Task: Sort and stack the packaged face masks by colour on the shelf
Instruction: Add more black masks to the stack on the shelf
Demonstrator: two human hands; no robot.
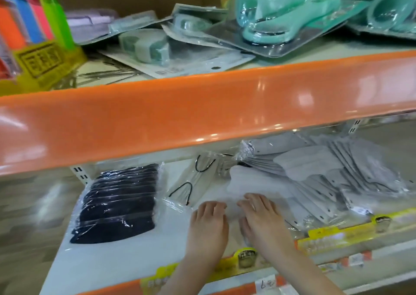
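1. The person's left hand (208,221) is reaching over the front edge of the lower white metal shelf (108,263), palm down, its fingers lying fairly straight with the tips bending onto a blurred, clear-wrapped packet of white face masks (249,190) in the middle of the shelf.
2. The right hand (262,218) is resting just beside the left, also palm down, its fingers spread and pressing on the same white packet; motion blur is hiding whether either thumb is hooking under the wrapper, so I cannot tell if this is a grip or only a press.
3. A stack of black face masks in clear plastic wrap (119,202) is lying at the left of the lower shelf, well apart from both hands.
4. Between that black stack and the hands, a clear packet of white masks with black ear loops (191,182) is lying tilted.
5. A fanned, untidy heap of pale grey packaged masks (319,173) is sprawling across the right of the shelf, touching the white packet under the right hand.
6. Yellow price-label strips (337,234) are running along the shelf's front edge.
7. A glossy orange shelf rail (202,105) is crossing above, with teal plastic goods in blister packs (281,20) and bright highlighter boxes (33,18) sitting on the upper shelf.
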